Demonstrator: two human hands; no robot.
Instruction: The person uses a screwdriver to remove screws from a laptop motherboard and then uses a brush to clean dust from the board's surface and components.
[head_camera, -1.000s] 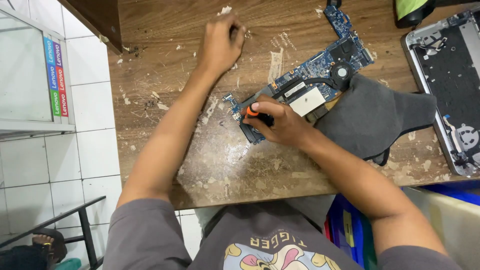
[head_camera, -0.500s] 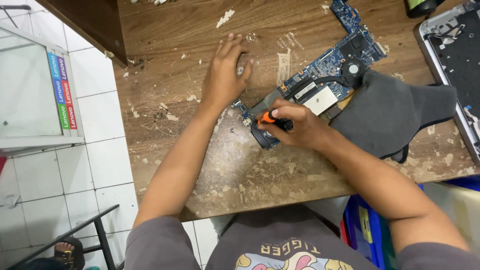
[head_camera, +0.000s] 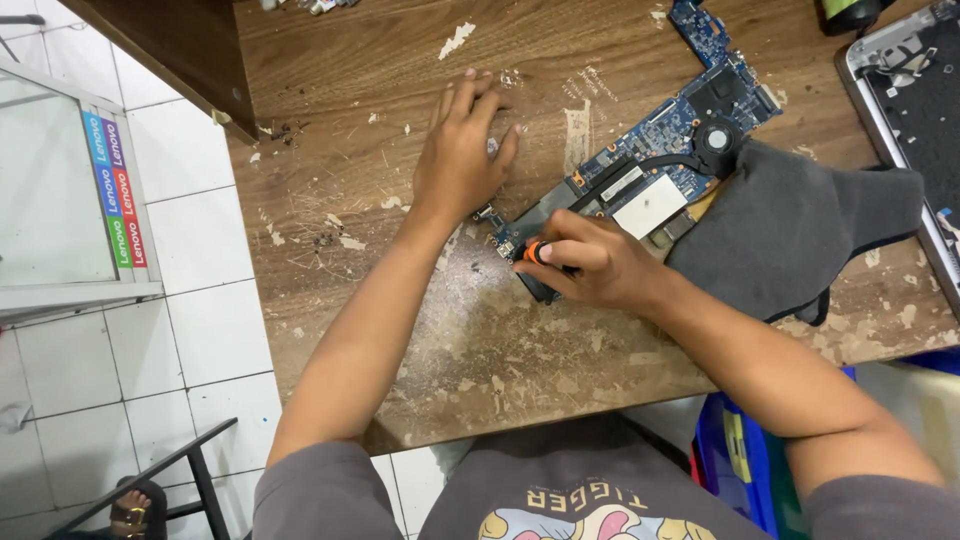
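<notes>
Right hand (head_camera: 590, 265) is gripping an orange-handled screwdriver (head_camera: 535, 252) at the circuit board's (head_camera: 660, 160) lower-left end, frame centre. Left hand (head_camera: 462, 150) is lying flat, released, on the wooden table (head_camera: 350, 120) just upper-left of the board.

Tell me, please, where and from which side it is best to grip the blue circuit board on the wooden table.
Grip the blue circuit board by its long bare edge facing the table's far side, coming from there. It lies flat and diagonal; the right hand with the screwdriver covers its near end, the grey cloth its other side.
</notes>
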